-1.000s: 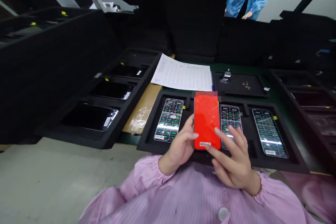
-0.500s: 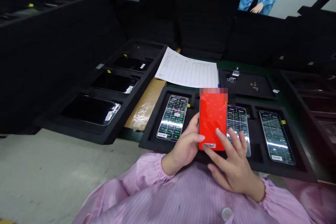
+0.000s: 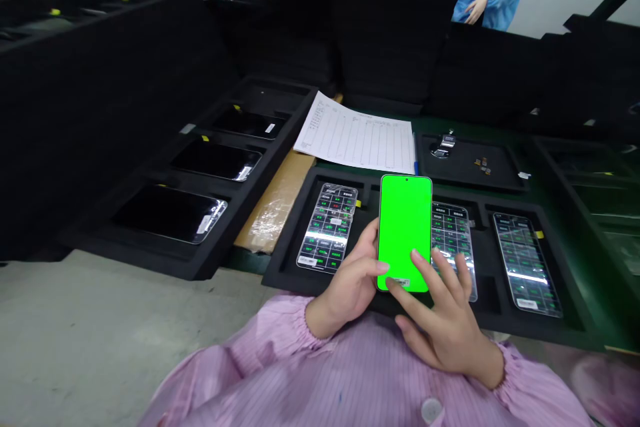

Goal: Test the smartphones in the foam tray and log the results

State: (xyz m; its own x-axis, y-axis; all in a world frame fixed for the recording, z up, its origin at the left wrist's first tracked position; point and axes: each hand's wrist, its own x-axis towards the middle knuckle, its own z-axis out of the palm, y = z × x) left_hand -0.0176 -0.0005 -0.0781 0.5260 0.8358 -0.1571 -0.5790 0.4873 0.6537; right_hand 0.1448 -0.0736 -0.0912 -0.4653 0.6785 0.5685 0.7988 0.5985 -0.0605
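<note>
A smartphone [image 3: 404,220] with a solid bright green screen is held upright in my left hand [image 3: 350,283], whose thumb presses over its lower left edge. My right hand [image 3: 443,317] spreads its fingers over the lower part of the screen, the index fingertip at the bottom left by a small white label. Behind the held phone lies a black foam tray [image 3: 287,257]. In it rest a phone on the left [image 3: 327,227], one partly covered by my right fingers [image 3: 453,220], and one on the right [image 3: 527,263], all showing grids of green text.
At left, another black tray [image 3: 150,257] holds dark-screened phones [image 3: 173,212]. A printed sheet [image 3: 357,133] lies behind, near a taped cardboard piece [image 3: 273,203]. A shallow tray [image 3: 505,173] carries a metal tally counter [image 3: 444,143] and small parts. Two people stand beyond the black foam stacks [image 3: 395,40].
The held phone's screen has turned from red to green. My hands keep almost the same pose. In the background, the hands of the two other people have shifted.
</note>
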